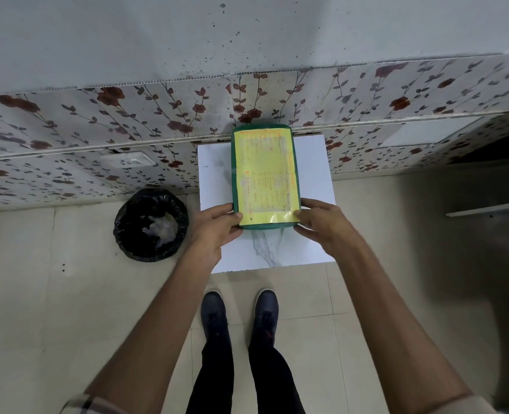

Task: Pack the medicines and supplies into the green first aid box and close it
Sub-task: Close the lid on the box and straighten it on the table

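Both hands (pixel 217 227) grip box (pixel 265 174) corners.

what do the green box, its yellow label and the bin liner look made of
Green box: probably moulded plastic, matte, with rounded corners. Yellow label: printed paper under glossy film or tape, which reflects light near the front edge. Bin liner: thin black plastic, shiny and crinkled.

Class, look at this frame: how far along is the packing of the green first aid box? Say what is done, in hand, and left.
Done, apparently: the green first aid box lies shut on the white table, with no medicines or supplies visible outside it. In hand: the left hand and right hand grip its near corners. Left: perhaps only securing the lid; no latch is visible.
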